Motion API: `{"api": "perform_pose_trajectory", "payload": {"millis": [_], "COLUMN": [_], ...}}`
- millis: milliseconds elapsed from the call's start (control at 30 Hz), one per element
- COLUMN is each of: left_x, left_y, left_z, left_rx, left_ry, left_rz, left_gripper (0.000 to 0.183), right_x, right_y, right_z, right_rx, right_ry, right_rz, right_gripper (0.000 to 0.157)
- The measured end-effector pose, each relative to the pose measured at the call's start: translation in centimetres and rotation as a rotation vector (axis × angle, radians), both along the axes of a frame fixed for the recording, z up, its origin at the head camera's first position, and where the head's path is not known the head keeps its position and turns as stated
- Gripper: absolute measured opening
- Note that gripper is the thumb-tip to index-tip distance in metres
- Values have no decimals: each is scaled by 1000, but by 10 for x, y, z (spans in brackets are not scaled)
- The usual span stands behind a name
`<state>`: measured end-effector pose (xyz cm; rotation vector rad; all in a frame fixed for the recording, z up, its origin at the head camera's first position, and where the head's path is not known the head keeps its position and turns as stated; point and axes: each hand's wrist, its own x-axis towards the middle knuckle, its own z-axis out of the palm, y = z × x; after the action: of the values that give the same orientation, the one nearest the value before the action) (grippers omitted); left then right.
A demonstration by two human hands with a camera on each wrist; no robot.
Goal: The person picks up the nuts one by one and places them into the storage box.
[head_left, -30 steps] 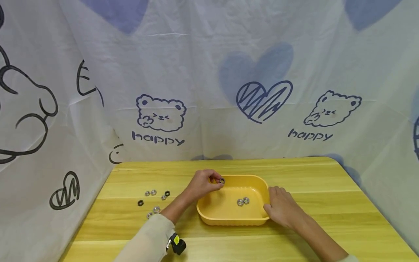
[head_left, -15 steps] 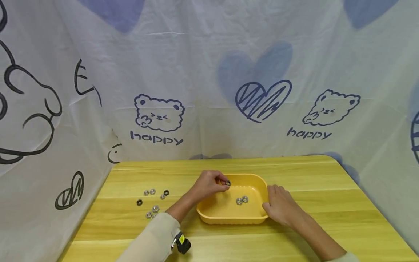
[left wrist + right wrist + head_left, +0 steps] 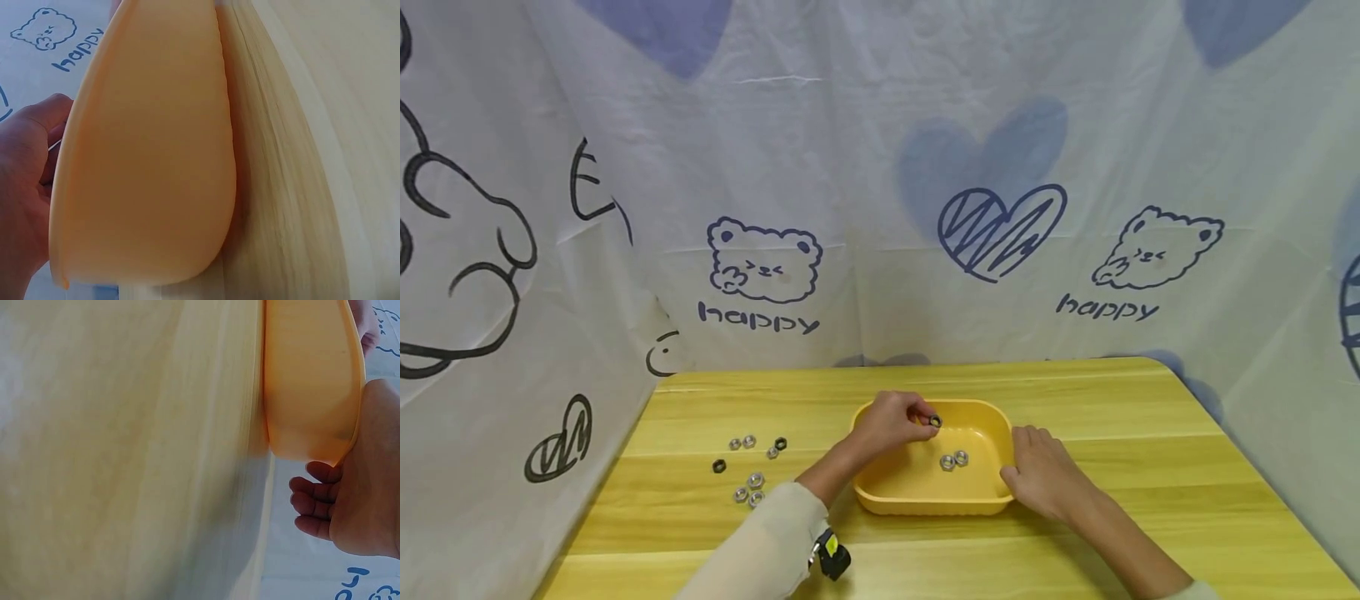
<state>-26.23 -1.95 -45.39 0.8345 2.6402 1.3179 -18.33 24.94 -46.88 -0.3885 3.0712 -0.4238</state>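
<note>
- Pinching a dark nut [image 3: 936, 422], my left hand [image 3: 891, 423] has its thumb and fingertips clamped together on it.
- I hold that nut in the air over the yellow tray [image 3: 932, 506], toward 12 o'clock from the tray's middle, my wrist crossing the rim at about 9 o'clock.
- My right hand [image 3: 1043, 471] is clamped on the tray's 3 o'clock end, thumb over the rim and fingers curled against the outside.
- Inside the tray, a first silver nut [image 3: 948, 462] and a second silver nut [image 3: 962, 457] lie side by side, just to 3 o'clock of its middle.
- The tray sits flat on the wood-grain table [image 3: 1150, 467].
- Well off toward 9 o'clock from the tray, eight loose nuts [image 3: 756, 481] lie scattered: two silver at the group's 11 o'clock, a black one beside a silver at 1 o'clock, another black at 9 o'clock, three silver at 6 o'clock.
- A black device [image 3: 833, 557] hangs by my pale left sleeve [image 3: 760, 542].
- At 12 o'clock, beyond the table, a pale cloth [image 3: 880, 317] shows bears, hearts and "happy".
</note>
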Motion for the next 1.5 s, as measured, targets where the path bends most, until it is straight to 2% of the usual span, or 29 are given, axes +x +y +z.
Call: {"api": "perform_pose_trajectory", "payload": {"millis": [333,433,600,867,1033,1200,1300,1500], "left_x": [-1,-1,-2,-4,-1,1,1,0], "left_y": [13,17,24,31,35,36,36,35], "left_z": [-1,-2,-6,-10,-9,-13,-18,-22], "left_rx": [-32,-58,-138,-250,-325,-387,-399,-384], "left_ry": [-30,-14,26,121,103,118,134,118], "left_rz": [-49,-79,-122,-127,-106,-84,-86,-78], "left_gripper": [18,18,18,18,18,14,12,13], "right_x": [0,0,0,-1,-1,-1,-1,0], "right_y": [1,1,1,0,1,2,2,2], "right_z": [-1,-2,-3,-4,-5,-6,-6,-3], "right_rx": [-6,-5,-9,-7,-8,-9,-2,-7], "right_ry": [3,10,-11,-8,-10,-9,-11,3], "right_rz": [-4,-1,-2,-7,-10,-8,-5,2], "right_gripper": [40,39,46,48,49,49,48,45]}}
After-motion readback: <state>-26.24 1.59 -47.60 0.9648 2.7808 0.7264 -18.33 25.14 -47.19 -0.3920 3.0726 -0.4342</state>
